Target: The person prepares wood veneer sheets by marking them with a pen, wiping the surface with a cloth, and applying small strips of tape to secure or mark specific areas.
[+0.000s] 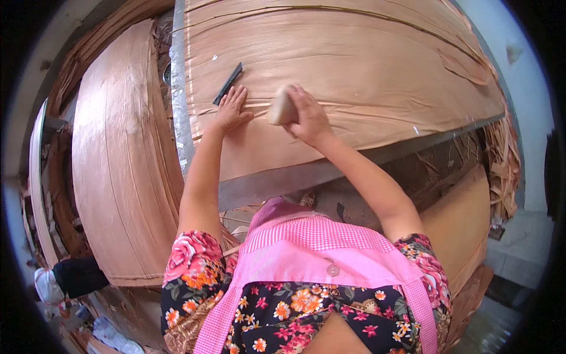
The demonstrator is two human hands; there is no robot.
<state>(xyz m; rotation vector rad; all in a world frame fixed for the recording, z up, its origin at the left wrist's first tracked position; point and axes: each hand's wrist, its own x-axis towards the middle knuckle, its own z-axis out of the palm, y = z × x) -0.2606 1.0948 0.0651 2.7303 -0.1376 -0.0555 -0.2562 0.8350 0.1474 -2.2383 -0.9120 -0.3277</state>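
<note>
A broad, thin sheet of light brown wood veneer (348, 65) covers the table before me, with creases and raised folds near my hands. My left hand (232, 111) rests flat on it, fingers stretched and slightly spread, holding nothing. Just beyond those fingertips lies a narrow dark strip (228, 84), perhaps a blade; its exact kind is unclear. To the right, my right hand (308, 117) is closed around a pale, rounded, roll-like thing (281, 108) at the veneer's surface. That thing is blurred, and my fingers hide part of it.
The table's grey edge (277, 182) runs along the near side. A tall stack of veneer sheets (118, 159) stands at the left, and another stack (457, 218) at the near right. A long thin strip (318, 7) lies across the far veneer. Torn scraps (501, 162) hang at the right.
</note>
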